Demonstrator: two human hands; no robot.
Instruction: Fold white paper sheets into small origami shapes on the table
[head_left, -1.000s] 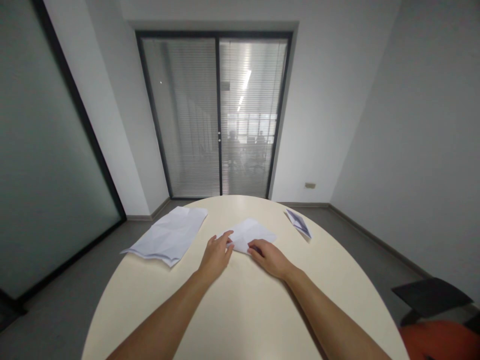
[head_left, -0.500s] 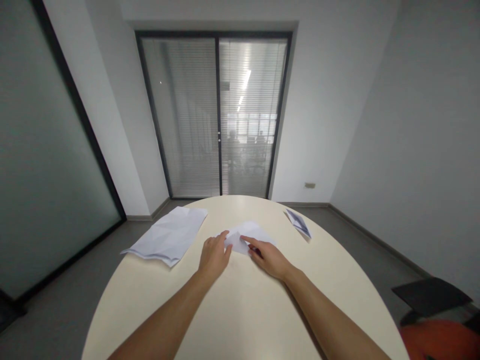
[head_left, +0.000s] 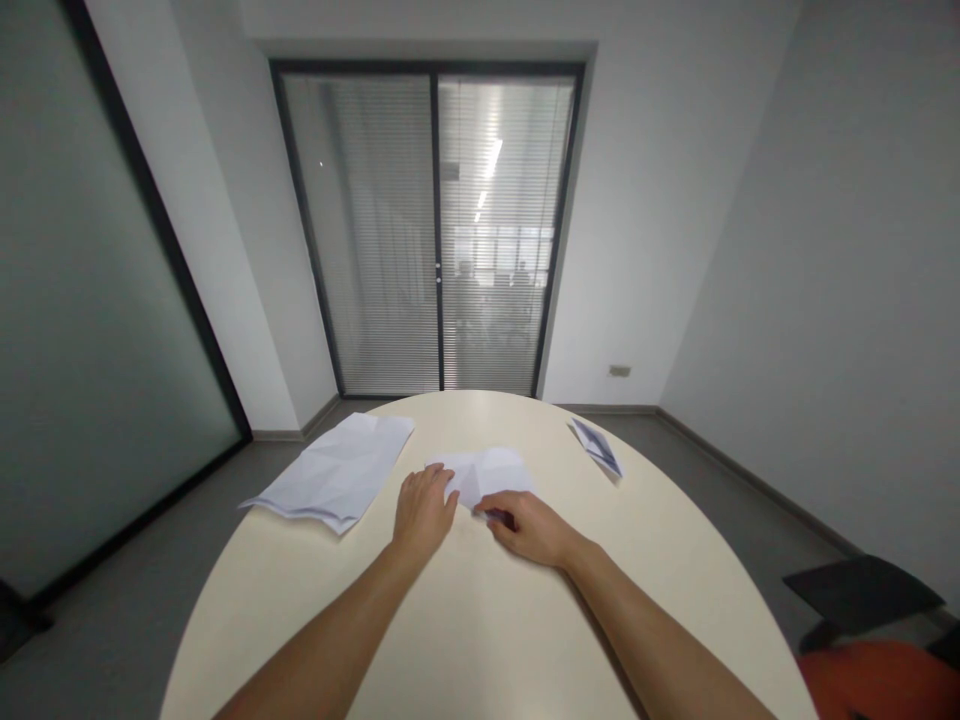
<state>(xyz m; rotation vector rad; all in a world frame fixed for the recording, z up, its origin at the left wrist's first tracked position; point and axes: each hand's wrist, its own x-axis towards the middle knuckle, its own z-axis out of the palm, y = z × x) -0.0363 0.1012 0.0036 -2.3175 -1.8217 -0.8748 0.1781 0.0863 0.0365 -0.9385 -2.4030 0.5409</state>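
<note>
A folded sheet of white paper (head_left: 491, 472) with a visible crease lies in the middle of the table. On its left end rests my left hand (head_left: 425, 503), fingers stretched out over the paper and thumb apart. My right hand (head_left: 526, 525) is at the paper's near edge, its fingers curled and closed on that edge. The fingertips hide part of the edge.
Several larger white sheets (head_left: 337, 470) lie at the left of the round cream table (head_left: 472, 640), overhanging its rim. A folded paper piece (head_left: 598, 447) lies near the right rim. A red and black chair (head_left: 874, 670) stands at lower right.
My right hand has moved back toward me, from the middle of the paper to its near edge. The paper's right part now lies turned slightly differently. My left hand has barely shifted.
</note>
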